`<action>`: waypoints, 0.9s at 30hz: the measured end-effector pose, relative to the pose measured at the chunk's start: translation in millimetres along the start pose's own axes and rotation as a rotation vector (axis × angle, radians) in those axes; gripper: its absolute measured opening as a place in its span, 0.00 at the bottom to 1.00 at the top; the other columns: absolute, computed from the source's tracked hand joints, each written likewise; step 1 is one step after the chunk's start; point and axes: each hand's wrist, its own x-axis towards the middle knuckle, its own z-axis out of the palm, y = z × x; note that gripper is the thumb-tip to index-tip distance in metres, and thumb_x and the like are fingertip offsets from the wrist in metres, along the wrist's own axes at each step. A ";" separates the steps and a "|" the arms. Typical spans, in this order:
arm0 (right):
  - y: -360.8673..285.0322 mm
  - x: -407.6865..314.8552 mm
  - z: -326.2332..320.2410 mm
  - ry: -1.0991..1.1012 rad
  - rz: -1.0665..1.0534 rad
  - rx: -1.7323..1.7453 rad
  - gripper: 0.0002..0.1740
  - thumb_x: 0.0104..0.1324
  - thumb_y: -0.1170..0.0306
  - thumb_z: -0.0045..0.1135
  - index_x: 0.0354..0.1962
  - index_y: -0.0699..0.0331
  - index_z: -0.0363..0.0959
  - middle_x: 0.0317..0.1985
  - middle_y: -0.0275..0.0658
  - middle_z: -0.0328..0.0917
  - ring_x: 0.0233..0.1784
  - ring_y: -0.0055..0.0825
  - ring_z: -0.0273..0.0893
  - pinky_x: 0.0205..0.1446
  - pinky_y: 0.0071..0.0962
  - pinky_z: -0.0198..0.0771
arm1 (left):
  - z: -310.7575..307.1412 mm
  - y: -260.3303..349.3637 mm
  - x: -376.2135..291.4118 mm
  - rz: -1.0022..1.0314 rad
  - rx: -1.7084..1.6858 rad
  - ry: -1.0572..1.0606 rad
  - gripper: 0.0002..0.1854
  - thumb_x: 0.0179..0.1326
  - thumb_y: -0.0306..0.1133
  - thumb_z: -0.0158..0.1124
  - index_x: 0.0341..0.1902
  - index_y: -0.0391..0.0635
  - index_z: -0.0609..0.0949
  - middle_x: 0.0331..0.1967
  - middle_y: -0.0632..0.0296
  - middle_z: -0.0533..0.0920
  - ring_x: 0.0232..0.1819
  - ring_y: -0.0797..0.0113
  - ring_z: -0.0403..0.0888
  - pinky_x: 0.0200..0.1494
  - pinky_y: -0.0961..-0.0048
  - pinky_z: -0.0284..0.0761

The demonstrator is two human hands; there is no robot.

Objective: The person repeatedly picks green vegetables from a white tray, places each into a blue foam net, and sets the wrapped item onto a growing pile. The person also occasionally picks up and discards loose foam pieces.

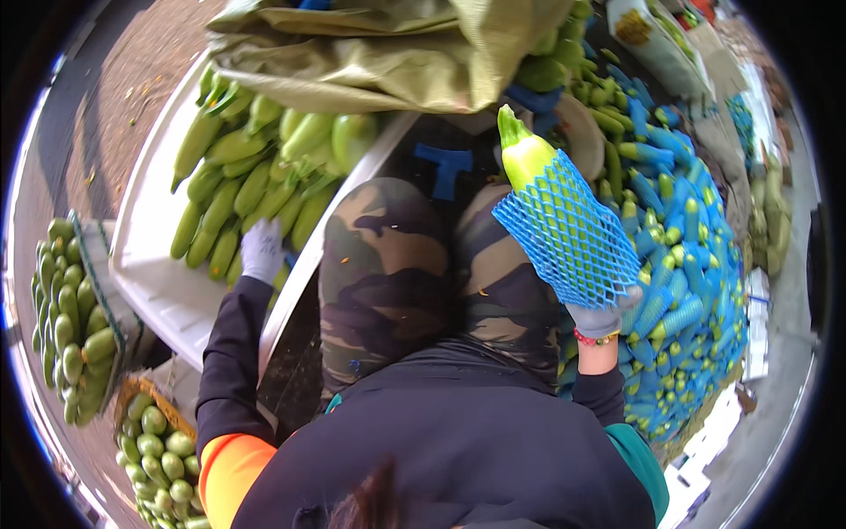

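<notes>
A pale green zucchini (525, 155) points up and to the left, its stem end bare. A blue mesh sleeve (562, 231) wraps the rest of it. My right hand (601, 317), in a grey glove, grips the sleeved lower end beside my right knee. In a white-gloved grasping pose, my left hand (262, 251) lies on the loose zucchinis (254, 188) heaped in a white plastic tub (149, 205). Its fingertips are partly hidden among them, so I cannot tell whether it has hold of one.
Many zucchinis in blue mesh (674, 291) are piled on my right. A folded olive tarp-like sack (370, 59) overhangs the tub's far end. Blue mesh sleeves (446, 168) lie beyond my knees. On the left stand a stack of zucchinis (73, 317) and a crate of rounder green vegetables (158, 449).
</notes>
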 end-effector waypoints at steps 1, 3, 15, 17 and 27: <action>-11.7 -19.5 -17.1 0.144 -0.079 -0.024 0.51 0.70 0.46 0.72 0.79 0.65 0.61 0.78 0.48 0.70 0.80 0.40 0.71 0.78 0.42 0.71 | 34.3 -20.1 5.9 -0.038 0.220 -0.172 0.16 0.71 0.36 0.66 0.59 0.50 0.81 0.47 0.58 0.82 0.48 0.52 0.87 0.46 0.58 0.83; -30.9 -55.1 -53.1 0.653 -0.056 -0.327 0.43 0.70 0.52 0.75 0.72 0.70 0.70 0.68 0.47 0.80 0.69 0.34 0.80 0.72 0.37 0.75 | 82.9 -57.2 14.3 0.011 0.332 -0.419 0.14 0.73 0.35 0.61 0.58 0.50 0.84 0.56 0.56 0.81 0.59 0.55 0.83 0.52 0.59 0.81; -5.9 -53.7 -232.0 0.920 0.268 -1.620 0.29 0.62 0.69 0.76 0.60 0.74 0.82 0.52 0.55 0.89 0.52 0.44 0.89 0.58 0.37 0.81 | 126.4 -100.2 8.0 0.139 0.295 -0.537 0.17 0.74 0.35 0.55 0.64 0.52 0.79 0.59 0.58 0.83 0.53 0.55 0.86 0.52 0.52 0.81; -34.6 -54.7 -240.7 1.033 0.216 -1.129 0.31 0.65 0.70 0.75 0.63 0.76 0.79 0.56 0.55 0.88 0.56 0.42 0.88 0.61 0.36 0.80 | 150.8 -108.9 10.3 0.101 0.249 -0.453 0.16 0.75 0.37 0.54 0.63 0.52 0.79 0.55 0.58 0.83 0.49 0.57 0.88 0.42 0.53 0.81; -185.3 -2.8 -139.5 0.900 -0.489 -0.595 0.31 0.81 0.63 0.58 0.74 0.68 0.67 0.69 0.45 0.79 0.70 0.35 0.80 0.75 0.37 0.73 | 132.9 -86.4 59.5 -0.067 0.027 -0.210 0.16 0.77 0.40 0.54 0.53 0.43 0.85 0.51 0.46 0.89 0.51 0.50 0.90 0.51 0.46 0.82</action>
